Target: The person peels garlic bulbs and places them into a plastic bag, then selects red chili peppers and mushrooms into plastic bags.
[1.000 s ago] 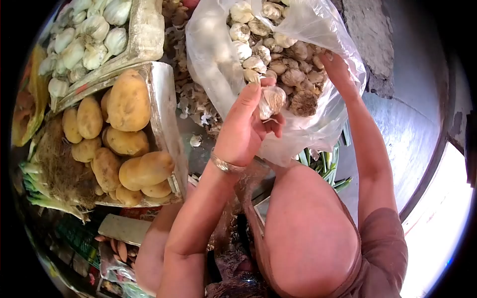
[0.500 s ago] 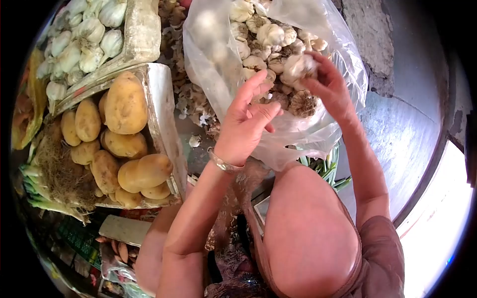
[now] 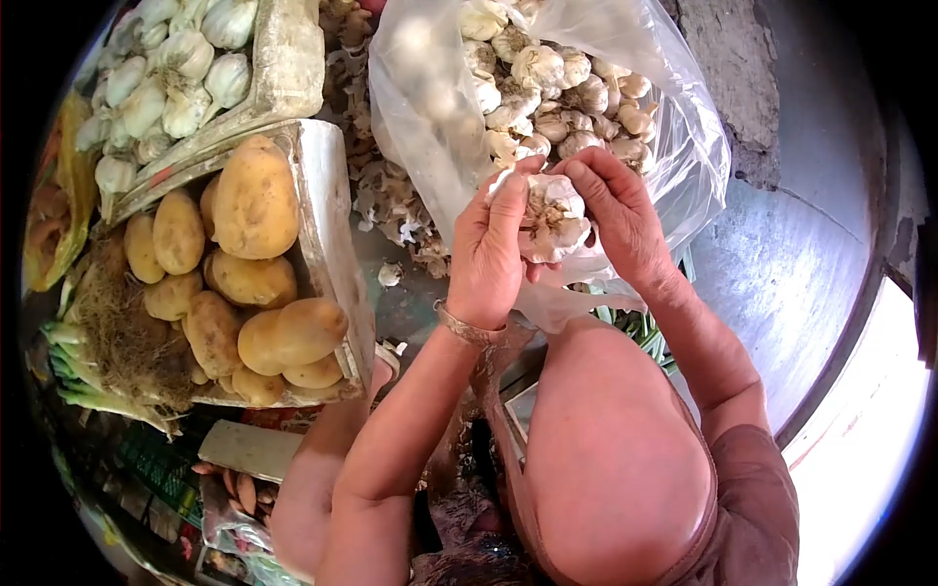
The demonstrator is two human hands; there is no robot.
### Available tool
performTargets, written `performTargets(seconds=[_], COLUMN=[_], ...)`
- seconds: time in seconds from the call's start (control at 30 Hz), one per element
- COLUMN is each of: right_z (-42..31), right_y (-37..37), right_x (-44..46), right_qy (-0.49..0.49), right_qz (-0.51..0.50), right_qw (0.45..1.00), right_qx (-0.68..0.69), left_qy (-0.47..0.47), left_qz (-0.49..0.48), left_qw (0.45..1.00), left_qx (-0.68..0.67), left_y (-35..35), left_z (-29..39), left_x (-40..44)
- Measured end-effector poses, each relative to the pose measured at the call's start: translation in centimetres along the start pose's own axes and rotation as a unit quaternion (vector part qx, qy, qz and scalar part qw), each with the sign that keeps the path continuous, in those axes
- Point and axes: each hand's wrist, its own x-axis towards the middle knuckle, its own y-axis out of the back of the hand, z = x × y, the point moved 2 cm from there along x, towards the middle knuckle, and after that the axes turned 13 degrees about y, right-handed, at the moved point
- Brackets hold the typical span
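Note:
A white garlic bulb [image 3: 555, 223] is held between both hands, in front of an open clear plastic bag [image 3: 415, 117]. My left hand [image 3: 493, 244], with a bracelet at the wrist, grips the bulb from the left, thumb on top and fingertips showing below it. My right hand [image 3: 620, 215] pinches the bulb's upper right side between thumb and fingers. Many loose garlic bulbs [image 3: 537, 68] lie inside the bag, just beyond the hands.
At the left stands a white foam box [image 3: 332, 215] of potatoes [image 3: 256, 195]; above it is a box of garlic [image 3: 186, 54]. Peeled skins [image 3: 391, 205] lie beside the bag. Green onions [image 3: 73, 361] are at far left, and a grey floor [image 3: 772, 254] at right.
My left hand let go of an earlier bulb. My right hand picked a bulb from the bag and brought it down to my left hand, which now grips it too.

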Motion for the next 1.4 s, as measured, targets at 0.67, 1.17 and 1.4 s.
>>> performTargets(seconds=[0.67, 1.17, 1.4], right_z=[0.1, 1.4, 0.4], right_y=[-0.7, 1.0, 2.2], right_x=[-0.9, 0.2, 0.6], right_qy=[-0.007, 0.128, 0.032], right_qz=[-0.005, 0.054, 0.048], right_qw=[0.996, 0.988, 0.998], right_qx=[0.093, -0.072, 0.03], left_qy=[0.027, -0.004, -0.08], left_qz=[0.059, -0.079, -0.097], left_qw=[0.996, 0.997, 0.989], left_qx=[0.06, -0.005, 0.077], left_y=[0.6, 0.3, 1.0], left_z=[1.0, 0.3, 1.0], left_x=[0.3, -0.5, -0.6])
